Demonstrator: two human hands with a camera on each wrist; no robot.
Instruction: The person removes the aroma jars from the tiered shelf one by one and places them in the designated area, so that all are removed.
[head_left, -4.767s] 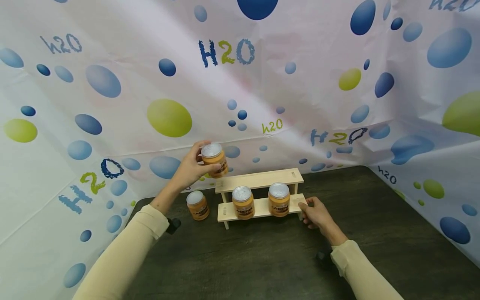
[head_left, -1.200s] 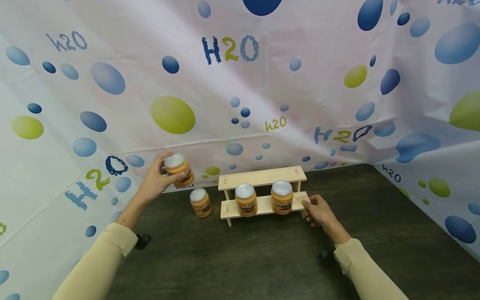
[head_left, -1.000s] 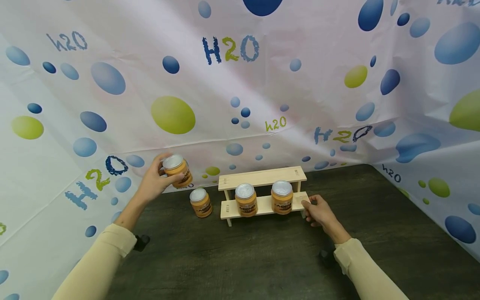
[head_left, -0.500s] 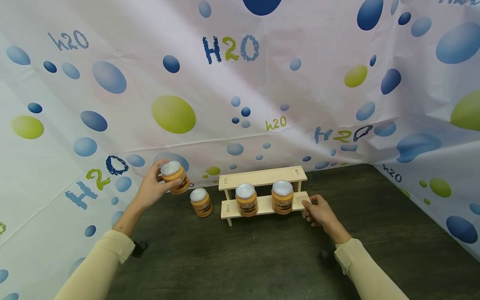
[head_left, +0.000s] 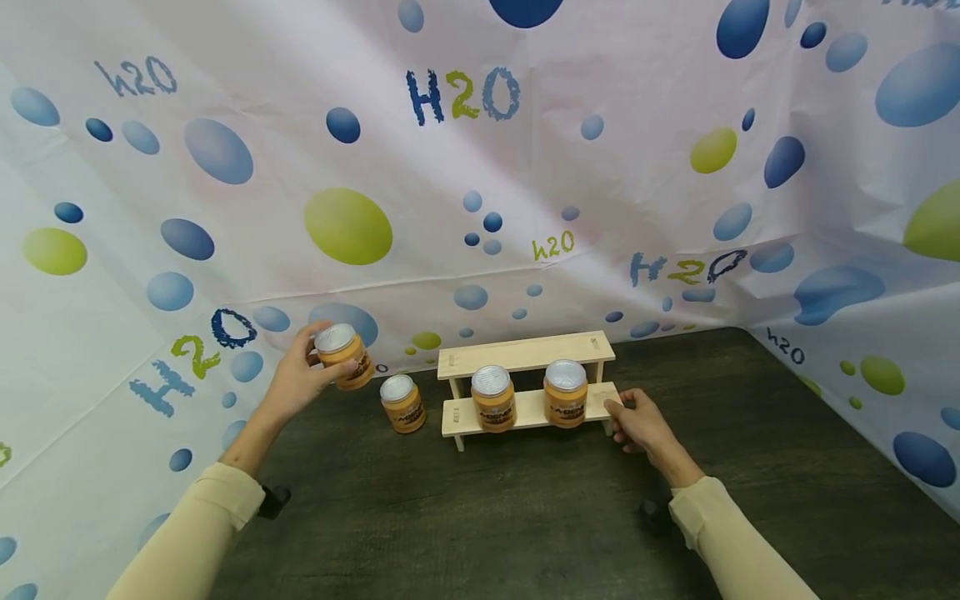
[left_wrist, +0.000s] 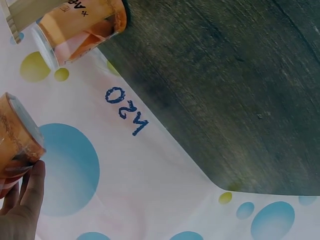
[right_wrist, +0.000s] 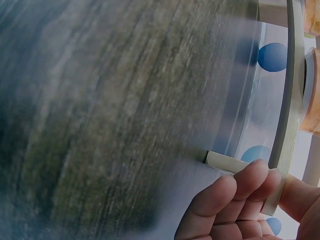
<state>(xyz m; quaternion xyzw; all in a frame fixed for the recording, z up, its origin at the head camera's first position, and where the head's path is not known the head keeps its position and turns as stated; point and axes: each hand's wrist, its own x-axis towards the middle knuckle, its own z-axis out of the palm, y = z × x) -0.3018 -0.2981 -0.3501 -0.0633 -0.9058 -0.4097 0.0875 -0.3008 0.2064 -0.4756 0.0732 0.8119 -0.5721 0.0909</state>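
My left hand [head_left: 298,379] grips an orange jar [head_left: 347,358] with a silver lid, at the back left; in the left wrist view fingers [left_wrist: 33,192] wrap the held jar [left_wrist: 15,140]. Just to its right a second orange jar [head_left: 403,406] stands on the table. On the lower step of a two-step wooden stand [head_left: 528,404] sit two more such jars, a left one [head_left: 493,402] and a right one [head_left: 566,398]. My right hand [head_left: 641,427] pinches the right end of that lower step, thumb on top and fingers beneath, as the right wrist view shows with the step's board [right_wrist: 285,145].
The stand's upper step [head_left: 525,355] is bare. Behind the dark wooden table [head_left: 480,517] hangs a white sheet [head_left: 480,167] printed with blue and green dots and H2O lettering, which also runs along both sides.
My left hand has carried its jar from above the stand's left end leftward past the standing jar, and lately a little lower. My right hand keeps its hold on the stand.
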